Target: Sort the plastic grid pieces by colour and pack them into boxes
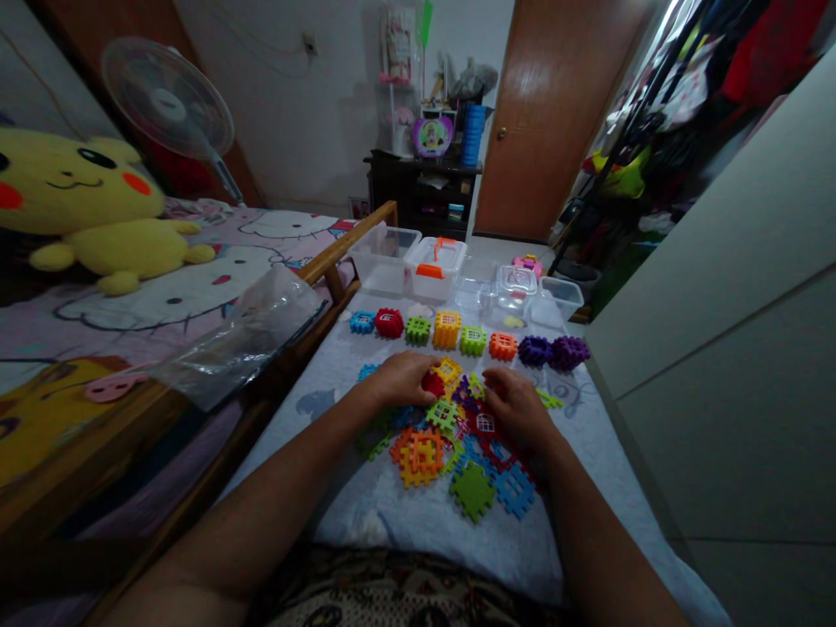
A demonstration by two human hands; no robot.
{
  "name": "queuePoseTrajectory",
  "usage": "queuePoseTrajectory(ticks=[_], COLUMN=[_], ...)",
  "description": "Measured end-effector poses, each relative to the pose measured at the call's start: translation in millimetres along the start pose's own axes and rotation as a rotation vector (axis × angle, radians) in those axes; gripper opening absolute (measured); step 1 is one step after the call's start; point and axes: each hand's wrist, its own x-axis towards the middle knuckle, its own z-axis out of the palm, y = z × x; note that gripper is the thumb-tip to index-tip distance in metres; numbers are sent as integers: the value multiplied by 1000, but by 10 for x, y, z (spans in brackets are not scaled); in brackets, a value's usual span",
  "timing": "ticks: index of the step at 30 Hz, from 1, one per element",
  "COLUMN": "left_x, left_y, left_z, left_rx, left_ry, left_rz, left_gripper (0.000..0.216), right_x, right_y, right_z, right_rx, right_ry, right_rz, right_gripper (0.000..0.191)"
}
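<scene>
A loose pile of flat interlocking plastic building pieces with notched edges lies on the bed sheet before me. My left hand (410, 380) is at the pile's far left, its thumb and fingers closed around a red piece (433, 383). A yellow window piece (448, 371) is right beside those fingertips. Over the pile's right side, my right hand (515, 402) has thumb and forefinger apart, close to a small light green piece (476, 386). Nearer me lie a green window piece (442, 416), orange pieces (418, 457), a solid green square (473, 492) and a blue piece (515, 490).
Behind the pile runs a row of colour-sorted stacks, including a red stack (389, 323), a yellow stack (448, 330) and a purple stack (570, 353). Clear plastic boxes (385, 259) stand farther back. A wooden rail (346, 241) borders the left side; a white cabinet (731, 348) the right.
</scene>
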Motion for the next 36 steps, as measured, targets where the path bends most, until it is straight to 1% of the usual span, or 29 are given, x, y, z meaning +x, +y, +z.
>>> queuePoseTrajectory(ticks=[17, 20, 22, 25, 27, 29, 31, 33, 36], left_x=[22, 18, 2, -36, -53, -44, 3, 84, 226], left_y=[155, 152, 106, -71, -263, -494, -735, -953, -1190], left_z=[16, 32, 21, -71, -185, -322, -455, -560, -649], left_rx=[40, 38, 32, 15, 5, 4, 23, 34, 68], left_ry=[23, 65, 110, 214, 294, 346, 343, 328, 282], left_rz=[-63, -44, -27, -18, -28, -62, -102, -146, -163], left_gripper=[61, 61, 63, 63, 59, 55, 51, 54, 52], right_x=[-5, -4, -3, -2, -2, -2, -3, -5, -5], right_y=[-10, 0, 12, 29, 33, 27, 17, 8, 4], right_z=[-4, 0, 6, 14, 15, 13, 9, 5, 3], right_rx=[35, 19, 8, 6, 6, 7, 13, 19, 12], right_ry=[-3, -7, -2, 10, 14, 12, 5, 0, 1], right_rz=[21, 23, 21, 11, 4, 7, 19, 24, 19], right_gripper=[27, 26, 26, 27, 27, 26, 26, 26, 26])
